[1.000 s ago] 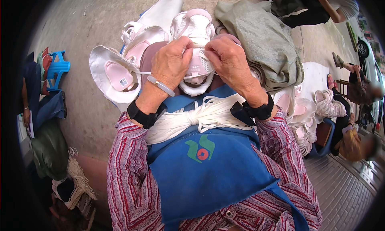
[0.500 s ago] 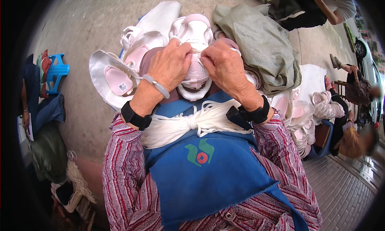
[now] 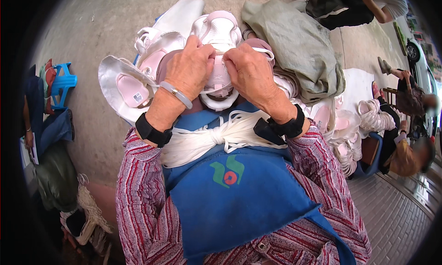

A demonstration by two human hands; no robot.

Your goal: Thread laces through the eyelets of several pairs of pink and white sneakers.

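A white and pink sneaker (image 3: pixel 216 29) rests between my knees, its heel toward me. My left hand (image 3: pixel 189 66) is closed in a pinch at the left side of the lacing opening, and my right hand (image 3: pixel 251 71) pinches at the right side. Both appear to grip the white shoelace (image 3: pixel 263 50), part of which loops out past my right hand over the knee. Fingertips and lace holes are mostly hidden behind the knuckles. A tied bundle of white laces (image 3: pixel 216 137) lies across my lap on the blue apron (image 3: pixel 239 196).
More pink-lined white shoe pieces (image 3: pixel 133 91) lie to the left of my knees. A grey-green sack (image 3: pixel 294 48) sits at the right, with stacked shoe parts (image 3: pixel 343 127) beyond it. A blue stool (image 3: pixel 63 84) stands far left. Other people (image 3: pixel 410 99) are around the edges.
Both hands have shifted slightly up and apart on the sneaker. A lace loop now shows over the right knee, and a strand curves across the heel.
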